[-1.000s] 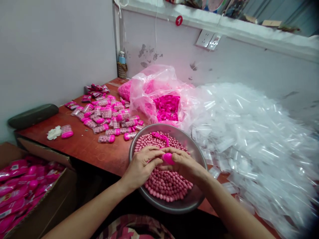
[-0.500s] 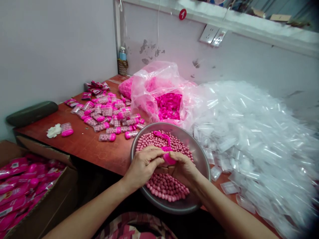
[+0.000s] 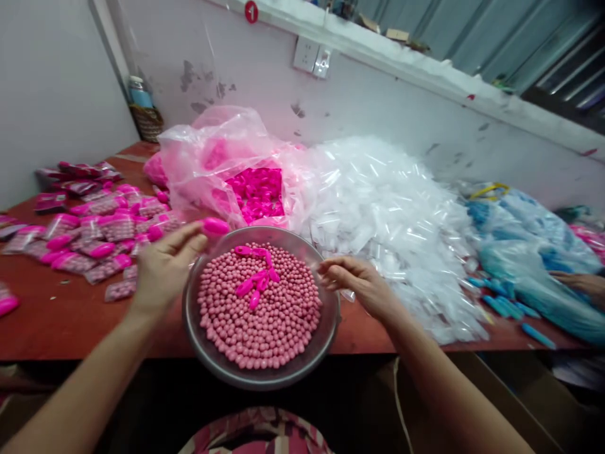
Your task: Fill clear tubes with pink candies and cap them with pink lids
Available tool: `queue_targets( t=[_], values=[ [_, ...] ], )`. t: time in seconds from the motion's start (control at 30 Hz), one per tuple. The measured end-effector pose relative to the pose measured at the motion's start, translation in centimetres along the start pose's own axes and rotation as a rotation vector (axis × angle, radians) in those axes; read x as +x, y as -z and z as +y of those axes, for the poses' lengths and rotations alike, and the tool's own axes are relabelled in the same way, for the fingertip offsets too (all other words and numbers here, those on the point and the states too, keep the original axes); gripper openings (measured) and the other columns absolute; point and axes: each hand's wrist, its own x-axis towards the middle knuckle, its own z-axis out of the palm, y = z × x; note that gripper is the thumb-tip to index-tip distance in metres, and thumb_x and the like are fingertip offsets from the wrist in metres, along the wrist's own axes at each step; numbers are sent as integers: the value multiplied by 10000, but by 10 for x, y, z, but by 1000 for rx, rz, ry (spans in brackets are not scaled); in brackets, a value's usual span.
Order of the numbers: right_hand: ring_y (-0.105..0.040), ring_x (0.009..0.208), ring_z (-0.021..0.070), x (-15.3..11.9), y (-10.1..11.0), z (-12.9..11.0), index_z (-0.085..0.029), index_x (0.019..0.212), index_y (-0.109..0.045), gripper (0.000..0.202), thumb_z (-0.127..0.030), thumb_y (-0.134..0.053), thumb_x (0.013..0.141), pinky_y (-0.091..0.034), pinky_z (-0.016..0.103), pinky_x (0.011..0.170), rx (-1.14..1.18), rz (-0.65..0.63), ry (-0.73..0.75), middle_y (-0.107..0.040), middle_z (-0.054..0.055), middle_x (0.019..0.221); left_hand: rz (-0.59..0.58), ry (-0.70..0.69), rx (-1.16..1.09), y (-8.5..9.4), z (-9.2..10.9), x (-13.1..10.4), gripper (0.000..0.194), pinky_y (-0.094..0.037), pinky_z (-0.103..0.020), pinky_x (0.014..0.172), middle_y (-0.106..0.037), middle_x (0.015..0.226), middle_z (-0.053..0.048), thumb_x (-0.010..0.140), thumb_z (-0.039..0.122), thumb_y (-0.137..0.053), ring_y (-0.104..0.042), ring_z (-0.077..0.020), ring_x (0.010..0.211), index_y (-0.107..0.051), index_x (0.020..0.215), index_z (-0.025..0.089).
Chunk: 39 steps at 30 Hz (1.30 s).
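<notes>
Above the left rim of a metal bowl (image 3: 333,315), my left hand (image 3: 163,268) pinches a small container with a glossy pink cap (image 3: 216,226); its clear part is blurred. My right hand (image 3: 352,280) is at the bowl's right rim with its fingers curled together. Whatever lies between those fingers, if anything, is hidden. Round pink beads (image 3: 265,331) fill much of the bowl. Several bright pink plastic caps (image 3: 258,280) lie on top of them.
Bead-filled containers (image 3: 101,236) are piled on the red table (image 3: 70,321) at left. Behind the bowl stands a pink plastic bag (image 3: 208,151) of caps. Clear empty containers (image 3: 382,221) are heaped right. Farther right are blue pieces (image 3: 510,306), a bag (image 3: 543,252) and another person's hand (image 3: 579,284).
My hands have moved apart, the left one carrying the pink-capped container leftward. More pink caps show on the beads. The view has turned right, bringing the blue pieces into sight.
</notes>
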Motion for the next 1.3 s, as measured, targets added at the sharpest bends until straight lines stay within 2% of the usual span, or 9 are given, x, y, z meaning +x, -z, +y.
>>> queue_targets(
  t=[0.1, 0.2, 0.4, 0.53, 0.63, 0.73, 0.83, 1.0, 1.3],
  values=[
    [-614, 817, 205, -14, 49, 30, -191, 975, -635, 200, -231, -500, 834, -487, 354, 730, -708, 159, 91, -658, 70, 923, 137, -135, 55, 5, 10, 21, 428, -437, -356, 962, -597, 1219, -42, 807, 307, -592, -565, -186, 1092, -539, 1205, 160],
    [-583, 921, 215, -20, 71, 64, -204, 1025, -629, 375, -20, -430, 765, -462, 343, 768, -1191, -17, 159, -621, 91, 1056, 59, -132, 106, -2, 16, 12, 400, -422, -357, 981, -605, 1209, -30, 806, 307, -589, -561, -187, 1101, -561, 1183, 177],
    [-534, 1025, 240, -15, 71, 107, -226, 1005, -613, 336, -40, -433, 790, -404, 388, 847, -1239, -69, 224, -579, 105, 1135, -203, 13, 30, -30, 10, -36, 322, -444, -382, 955, -682, 1062, -39, 795, 360, -575, -608, -222, 1020, -651, 1047, 175],
    [-532, 1048, 251, -9, 75, 110, -202, 1067, -573, 300, -121, -447, 807, -391, 405, 877, -1125, 11, 242, -592, 114, 1135, -327, 29, -24, -37, 14, -50, 342, -445, -374, 953, -684, 1059, -48, 789, 376, -582, -615, -225, 1008, -650, 1062, 181],
    [-570, 982, 237, -9, 68, 90, -170, 1121, -518, 297, -229, -402, 854, -442, 387, 823, -971, 162, 228, -607, 121, 1093, -444, 42, -95, -43, 22, -57, 354, -476, -352, 913, -676, 1076, -63, 794, 352, -583, -622, -218, 996, -632, 1094, 172],
    [-584, 982, 215, -14, 44, 51, -208, 1103, -512, 267, -303, -441, 864, -457, 357, 818, -355, 284, 178, -620, 76, 1099, -548, 45, -132, -53, 30, -66, 364, -501, -314, 856, -664, 1098, -70, 801, 319, -581, -626, -202, 978, -606, 1133, 169],
    [-612, 933, 210, -16, 7, 13, -242, 1082, -536, 269, -341, -530, 832, -454, 357, 830, 191, 106, 124, -655, 50, 1040, -595, 25, -160, -62, 36, -74, 411, -516, -285, 780, -662, 1094, -70, 788, 325, -603, -642, -192, 912, -576, 1170, 177],
    [-612, 907, 210, -6, -48, -13, -202, 950, -637, 237, -355, -632, 768, -454, 333, 825, 452, -47, 91, -665, 62, 1013, -592, 34, -218, -58, 39, -78, 202, -479, -231, 644, -702, 806, -30, 814, 298, -567, -632, -152, 710, -679, 921, 168],
    [-632, 771, 178, 17, -103, -26, -188, 794, -681, 209, -370, -699, 691, -507, 276, 684, 854, 195, 5, -693, 34, 818, -417, 8, -154, -36, 37, -77, 142, -425, -200, 599, -669, 692, -15, 792, 248, -574, -605, -119, 631, -666, 771, 143]
  ],
)
